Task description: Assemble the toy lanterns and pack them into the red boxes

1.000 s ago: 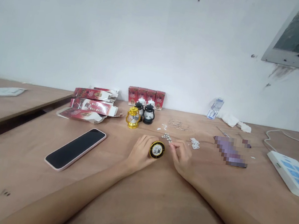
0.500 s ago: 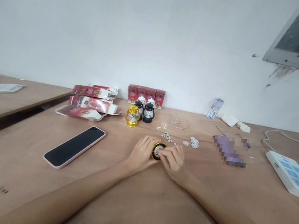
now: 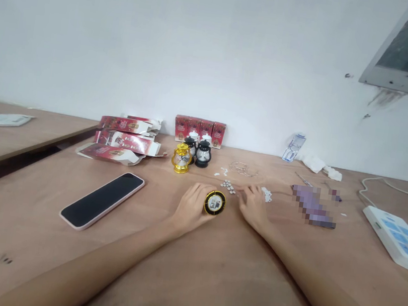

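My left hand (image 3: 191, 206) is wrapped round a small gold lantern (image 3: 214, 202), tipped so its round base faces me. The base has a black ring with a gold rim, and its pale centre shows an open recess with small parts inside. My right hand (image 3: 254, 207) is apart from the lantern, low over the table, fingers stretched forward and holding nothing I can see. Its fingertips are beside a group of small silver button cells (image 3: 228, 186). Just past its knuckles lies a pile of small white pieces (image 3: 266, 195), partly hidden by the hand.
Gold (image 3: 181, 158) and black lanterns (image 3: 203, 154) stand before red boxes (image 3: 194, 127); white tops show behind. Opened red cartons (image 3: 119, 139) lie left, beyond a phone (image 3: 102, 201). Thin wire loops (image 3: 241, 168), a purple packet (image 3: 312, 206) and a power strip (image 3: 395, 241) lie rightward.
My right hand has left the lantern's base and moved right and forward to the button cells. The base is now uncovered, while my left hand still holds the lantern, shifted slightly.
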Available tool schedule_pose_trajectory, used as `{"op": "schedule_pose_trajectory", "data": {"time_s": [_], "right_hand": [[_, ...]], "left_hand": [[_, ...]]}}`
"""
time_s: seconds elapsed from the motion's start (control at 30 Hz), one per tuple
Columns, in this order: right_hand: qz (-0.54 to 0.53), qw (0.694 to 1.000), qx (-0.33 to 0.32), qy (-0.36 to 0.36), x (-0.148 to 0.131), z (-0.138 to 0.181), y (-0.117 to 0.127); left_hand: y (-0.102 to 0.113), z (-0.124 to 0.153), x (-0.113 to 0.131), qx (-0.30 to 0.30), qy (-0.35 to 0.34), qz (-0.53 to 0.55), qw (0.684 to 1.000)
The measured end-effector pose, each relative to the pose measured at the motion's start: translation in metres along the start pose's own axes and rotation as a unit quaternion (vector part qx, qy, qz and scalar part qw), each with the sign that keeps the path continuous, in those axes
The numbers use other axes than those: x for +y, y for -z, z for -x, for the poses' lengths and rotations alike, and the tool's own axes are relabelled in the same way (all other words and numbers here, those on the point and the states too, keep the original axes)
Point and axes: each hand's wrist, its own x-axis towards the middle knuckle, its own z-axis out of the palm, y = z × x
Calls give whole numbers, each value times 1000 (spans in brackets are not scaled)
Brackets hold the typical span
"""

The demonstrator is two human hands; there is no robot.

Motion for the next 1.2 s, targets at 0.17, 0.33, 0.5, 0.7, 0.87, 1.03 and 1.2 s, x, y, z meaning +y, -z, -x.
{"op": "schedule_pose_trajectory", "data": {"time_s": [0.17, 0.33, 0.5, 0.7, 0.87, 1.03, 1.2], "right_hand": [[36, 997, -56, -26, 7, -1, -1], [8, 999, -35, -22, 9, -1, -5], [-60, 998, 31, -8, 2, 0, 0], [-264, 923, 215, 181, -43, 17, 23], [-215, 925, 200, 242, -63, 25, 27], [-165, 943, 211, 196, -64, 27, 27], [-151, 951, 195, 188, -66, 25, 30]], "left_hand": [[0, -1, -1, -1, 0, -8, 1000], [1, -1, 0, -3, -3, -7, 1000], [0, 0, 0, -9, 10, -11, 1000], [1, -1, 2, -1, -6, -21, 1000], [1, -3, 4, 13, -30, -38, 999], [0, -3, 5, 22, -53, -41, 997], [0, -3, 6, 16, -55, -48, 997]]}}
